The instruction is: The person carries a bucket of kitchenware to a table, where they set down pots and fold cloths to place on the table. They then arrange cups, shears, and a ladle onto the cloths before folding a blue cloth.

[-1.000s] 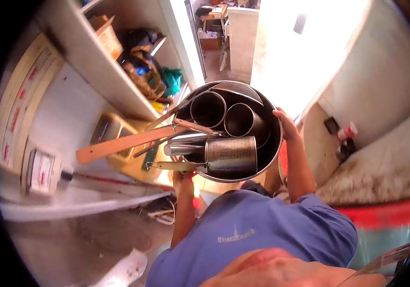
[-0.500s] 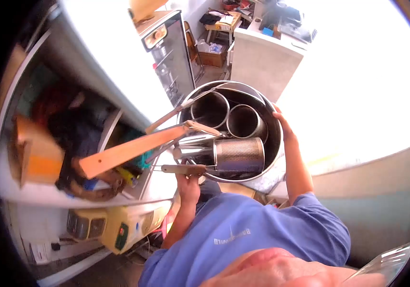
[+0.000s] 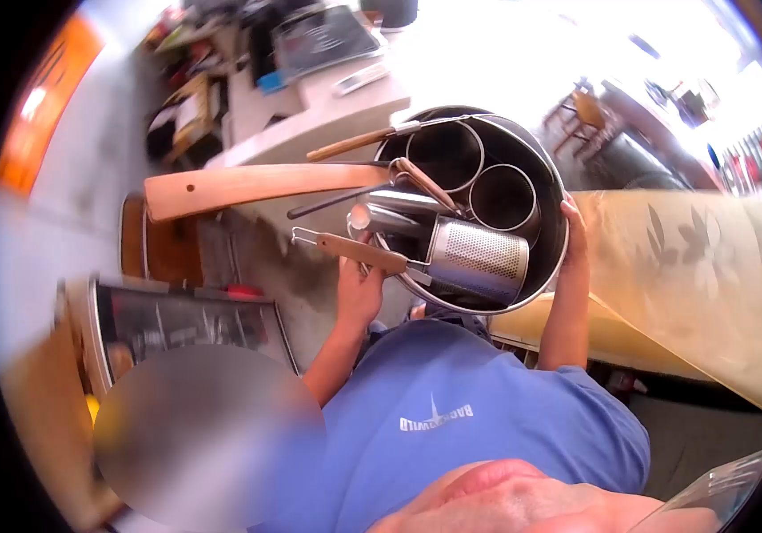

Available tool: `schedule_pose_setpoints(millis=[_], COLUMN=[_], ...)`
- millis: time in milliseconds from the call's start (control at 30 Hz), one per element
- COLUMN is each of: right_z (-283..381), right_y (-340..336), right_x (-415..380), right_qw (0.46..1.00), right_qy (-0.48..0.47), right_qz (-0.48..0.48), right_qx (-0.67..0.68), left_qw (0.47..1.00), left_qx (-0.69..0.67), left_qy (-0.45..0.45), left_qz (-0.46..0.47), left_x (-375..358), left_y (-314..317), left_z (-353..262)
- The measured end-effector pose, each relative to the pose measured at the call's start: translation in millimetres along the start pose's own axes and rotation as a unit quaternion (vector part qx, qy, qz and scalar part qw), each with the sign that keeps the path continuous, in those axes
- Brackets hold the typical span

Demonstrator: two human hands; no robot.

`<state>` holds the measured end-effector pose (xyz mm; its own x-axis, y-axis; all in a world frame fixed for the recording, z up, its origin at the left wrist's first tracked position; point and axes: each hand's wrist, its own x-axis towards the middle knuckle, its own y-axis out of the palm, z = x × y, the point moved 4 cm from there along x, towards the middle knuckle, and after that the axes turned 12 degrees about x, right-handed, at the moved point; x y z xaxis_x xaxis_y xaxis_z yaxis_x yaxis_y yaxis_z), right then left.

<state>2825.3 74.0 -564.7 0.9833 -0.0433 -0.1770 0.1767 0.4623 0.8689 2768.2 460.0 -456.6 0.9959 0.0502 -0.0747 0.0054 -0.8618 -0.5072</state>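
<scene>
A large round metal pot [image 3: 548,277] is held up in front of the chest. My left hand [image 3: 361,284] grips its near left rim, partly behind a wooden handle, and my right hand [image 3: 575,233] clasps its right side. Inside lie a perforated metal cylinder [image 3: 480,258] on its side and two deep round strainers, one at the back [image 3: 446,153] and one at the right [image 3: 502,202]. A long flat wooden paddle [image 3: 256,188] and several wooden-handled tools stick out over the left rim.
A counter [image 3: 319,115] with a dark device stands at the back left. At the right is a yellowish table covering [image 3: 683,284] with a leaf pattern. A glass-fronted cabinet [image 3: 194,324] is at the lower left, beside a blurred round patch. A wooden stool [image 3: 587,111] stands farther back.
The view has turned to the right, and the pot has come along in both hands. The shelf at the left has left view; the yellowish table covering and stool have appeared.
</scene>
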Motion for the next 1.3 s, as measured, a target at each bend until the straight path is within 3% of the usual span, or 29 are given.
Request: schedule_pose_setpoints(millis=[67, 100, 300, 333, 367, 433, 533, 567, 633, 667, 767, 867, 1067, 1167, 1233, 1300], right_z=[31.1, -88.0, -131.6, -131.7, -138.7, -148.7, -173.0, -170.9, -180.4, -186.6, -217.5, -267.2, -339.5, -386.5, -406.7, -420.4], right_y=[-53.1, -30.7, -57.8, -67.7, -76.9, -69.6, -81.2, -79.8, -97.1, -105.3, -79.6, -99.5, -133.7, -157.6, -160.3, -225.5], right_x=[-40.6, 20.4, -24.6, -5.9, -19.3, -26.4, -48.0, -20.9, -17.9, -14.3, -16.2, -5.1, -6.0, -0.6, 1.5, 17.1], right_qw=[0.998, 0.999, 0.981, 0.977, 0.969, 0.961, 0.944, 0.94, 0.904, 0.913, 0.923, 0.901, 0.853, 0.813, 0.777, 0.763], right_qy=[-0.045, -0.025, -0.145, -0.144, -0.156, -0.187, -0.233, -0.232, -0.267, -0.271, -0.281, -0.309, -0.382, -0.434, -0.477, -0.485], right_qz=[-0.043, -0.026, -0.126, -0.152, -0.186, -0.2, -0.232, -0.251, -0.331, -0.302, -0.263, -0.303, -0.355, -0.389, -0.411, -0.426], right_qx=[0.017, -0.026, -0.034, -0.039, -0.04, -0.032, -0.014, 0.008, -0.052, -0.042, 0.01, 0.032, 0.013, -0.001, 0.011, 0.004], left_qw=[0.998, 0.999, 0.99, 0.986, 0.987, 0.982, 0.972, 0.971, 0.969, 0.968, 0.969, 0.955, 0.921, 0.872, 0.866, 0.846], left_qx=[0.02, -0.009, 0.011, 0.048, 0.043, -0.046, -0.003, 0.039, -0.061, -0.047, -0.036, -0.047, -0.018, -0.06, -0.071, -0.016], left_qy=[0.011, -0.002, -0.014, -0.054, -0.031, -0.02, 0.014, 0.029, -0.016, -0.036, 0.011, 0.017, 0.114, 0.106, 0.119, 0.193], left_qz=[0.058, 0.031, 0.141, 0.149, 0.151, 0.183, 0.236, 0.232, 0.241, 0.242, 0.245, 0.292, 0.371, 0.474, 0.48, 0.496], left_x=[7.9, 55.6, 128.9, 152.5, 156.2, 188.7, 208.3, 248.9, 255.5, 264.3, 280.0, 329.2, 387.1, 417.7, 430.2, 449.2], left_y=[35.5, -32.0, -24.3, -18.5, -17.9, -7.1, -10.8, 3.3, 9.9, 10.0, -4.0, 27.4, 76.1, 113.6, 130.0, 201.5], left_z=[-20.2, 92.6, 150.3, 137.4, 118.1, 156.5, 153.3, 174.8, 174.0, 182.7, 186.6, 250.2, 294.9, 327.9, 332.9, 366.7])
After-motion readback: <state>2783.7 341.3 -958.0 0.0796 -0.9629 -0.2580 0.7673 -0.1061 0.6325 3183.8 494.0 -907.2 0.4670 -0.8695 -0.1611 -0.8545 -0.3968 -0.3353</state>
